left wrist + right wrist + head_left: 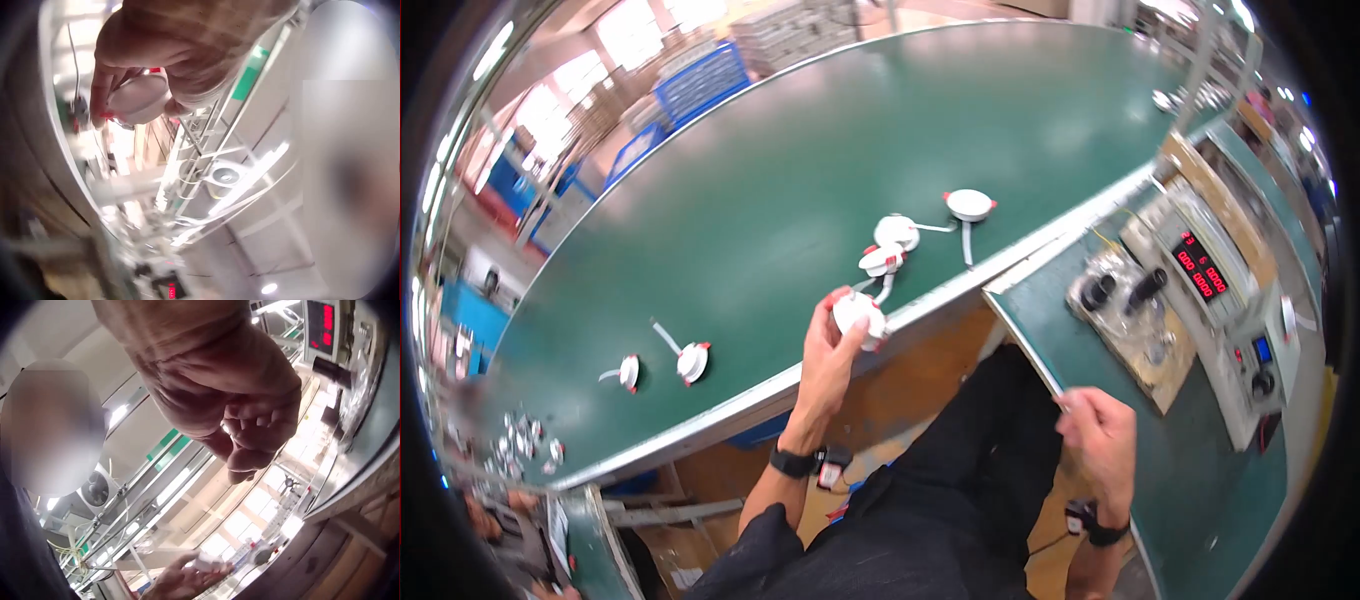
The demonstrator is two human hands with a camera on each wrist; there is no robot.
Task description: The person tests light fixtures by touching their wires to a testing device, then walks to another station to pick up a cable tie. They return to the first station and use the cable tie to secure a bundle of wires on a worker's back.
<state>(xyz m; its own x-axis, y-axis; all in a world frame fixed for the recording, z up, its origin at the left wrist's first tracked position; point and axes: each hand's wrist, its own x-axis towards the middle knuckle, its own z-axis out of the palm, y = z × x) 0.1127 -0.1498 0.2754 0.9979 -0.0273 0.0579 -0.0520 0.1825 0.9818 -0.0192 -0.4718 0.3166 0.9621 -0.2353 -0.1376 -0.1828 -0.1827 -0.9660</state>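
My left hand (828, 358) grips a white round downlight (858, 318) with red clips, just over the front edge of the big green table (780, 210). In the left wrist view the fingers and thumb curl round the rim of the downlight (139, 99). Right beyond that hand lie two more downlights, a tilted one (882, 261) and a flat one (896, 232). My right hand (1100, 440) is beside the left edge of the side bench (1200, 480). Its fingers curl in toward the thumb in the right wrist view, and nothing shows in the grasp.
Another downlight (970, 205) lies farther right with its cable toward me; two others (692, 362) lie at the left. A wooden fixture board (1150, 345) with black knobs stands on the bench before a meter with red digits (1200, 270). Several small parts (525, 442) cluster at far left.
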